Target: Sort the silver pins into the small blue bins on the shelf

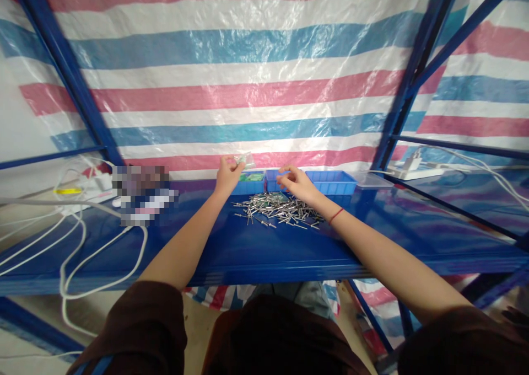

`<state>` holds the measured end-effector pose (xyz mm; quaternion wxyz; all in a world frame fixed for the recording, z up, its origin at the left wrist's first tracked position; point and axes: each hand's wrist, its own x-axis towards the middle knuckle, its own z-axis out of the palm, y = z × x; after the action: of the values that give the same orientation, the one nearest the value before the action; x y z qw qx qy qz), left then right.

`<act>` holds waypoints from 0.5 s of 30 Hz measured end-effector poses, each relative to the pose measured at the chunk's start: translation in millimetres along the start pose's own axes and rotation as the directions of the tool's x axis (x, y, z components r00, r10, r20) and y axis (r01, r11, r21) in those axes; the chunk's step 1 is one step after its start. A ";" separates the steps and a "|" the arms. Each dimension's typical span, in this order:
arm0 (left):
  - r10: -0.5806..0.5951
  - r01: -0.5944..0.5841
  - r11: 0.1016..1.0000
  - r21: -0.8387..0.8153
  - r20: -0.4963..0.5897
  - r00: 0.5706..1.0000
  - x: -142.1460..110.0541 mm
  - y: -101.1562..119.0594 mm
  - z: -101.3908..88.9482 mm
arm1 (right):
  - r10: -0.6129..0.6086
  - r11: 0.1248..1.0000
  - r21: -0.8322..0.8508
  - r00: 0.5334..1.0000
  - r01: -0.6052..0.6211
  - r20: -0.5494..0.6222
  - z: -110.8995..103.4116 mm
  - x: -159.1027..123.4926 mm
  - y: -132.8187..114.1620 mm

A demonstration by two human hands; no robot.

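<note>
Pinched in my left hand (229, 175) is a small clear plastic bag (244, 160), held up above a blue bin (251, 186) that has green-and-clear packets (253, 176) in it. My right hand (298, 183) hovers in front of the other blue bins, fingers curled but apart, with nothing visible between them. Below both hands a loose pile of metal pop rivets (281, 209) lies spread on the blue shelf top. A bit of green shows among the rivets near the back of the pile.
Another blue bin (330, 183) stands at the right of the row, beside a clear flat lid (377, 181). White cables (142, 253) and a power strip (93, 190) occupy the left side. A second power strip (413, 170) lies at right. Blue posts (400, 99) frame the striped sheet (248, 88).
</note>
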<state>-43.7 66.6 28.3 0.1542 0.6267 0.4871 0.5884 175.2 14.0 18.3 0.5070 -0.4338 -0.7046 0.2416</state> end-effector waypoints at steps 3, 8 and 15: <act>0.016 -0.052 0.950 0.307 0.117 0.993 5.2 -11.9 -13.4 | 0.004 0.997 -0.073 1.000 -0.003 0.011 0.4 0.3 5.1; 0.153 -0.229 0.760 0.609 0.174 0.973 -3.1 -12.3 -9.8 | -0.064 0.957 -0.278 0.995 0.084 0.078 1.4 -8.3 -4.9; 0.206 -0.463 0.661 0.591 0.450 0.869 -7.0 -11.7 3.7 | -0.056 0.771 -0.596 0.956 0.224 0.286 -0.9 -10.7 -7.3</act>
<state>-44.3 68.1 14.2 -0.1167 0.8110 0.5074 0.2668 174.5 1.1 19.0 0.2585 -0.4880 -0.8336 0.0101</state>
